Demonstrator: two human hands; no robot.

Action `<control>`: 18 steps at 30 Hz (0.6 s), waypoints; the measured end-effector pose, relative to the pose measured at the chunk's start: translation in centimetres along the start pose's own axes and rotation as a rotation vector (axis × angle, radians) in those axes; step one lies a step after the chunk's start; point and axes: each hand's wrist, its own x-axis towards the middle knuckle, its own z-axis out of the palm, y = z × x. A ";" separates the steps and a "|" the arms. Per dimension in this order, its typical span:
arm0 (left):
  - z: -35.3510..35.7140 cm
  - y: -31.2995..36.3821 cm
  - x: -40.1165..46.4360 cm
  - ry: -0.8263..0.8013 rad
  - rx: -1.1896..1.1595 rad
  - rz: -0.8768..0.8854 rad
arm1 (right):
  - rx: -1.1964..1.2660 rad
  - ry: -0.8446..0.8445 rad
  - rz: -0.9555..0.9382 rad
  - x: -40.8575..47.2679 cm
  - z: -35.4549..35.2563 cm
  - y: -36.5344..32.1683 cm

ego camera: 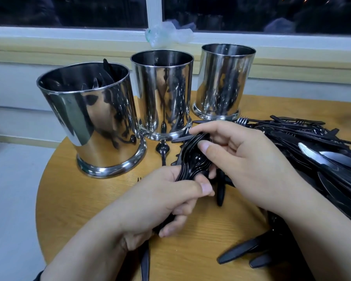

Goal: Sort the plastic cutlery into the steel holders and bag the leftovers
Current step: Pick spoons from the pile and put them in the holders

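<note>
Head view: left hand [168,199] and right hand [237,159] both gripped around nested black spoons [193,159], just before middle steel holder [162,92], cutlery pile [322,151] right of holder, on counter [79,199].

text: none I can read | steel holders [162,94]: bare, no marks | cutlery in my hands: no lettering

Dark window [101,11], round wood table [73,195].
</note>
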 end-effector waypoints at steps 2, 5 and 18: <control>0.0 0.1 0.0 0.011 0.005 0.007 | 0.024 0.022 0.004 -0.1 0.0 0.0; -0.1 0.0 0.3 0.175 0.140 0.100 | 0.010 0.125 0.001 0.0 -0.1 0.4; -0.5 1.4 0.6 0.277 0.271 0.057 | 0.267 0.134 0.064 0.4 -1.4 0.1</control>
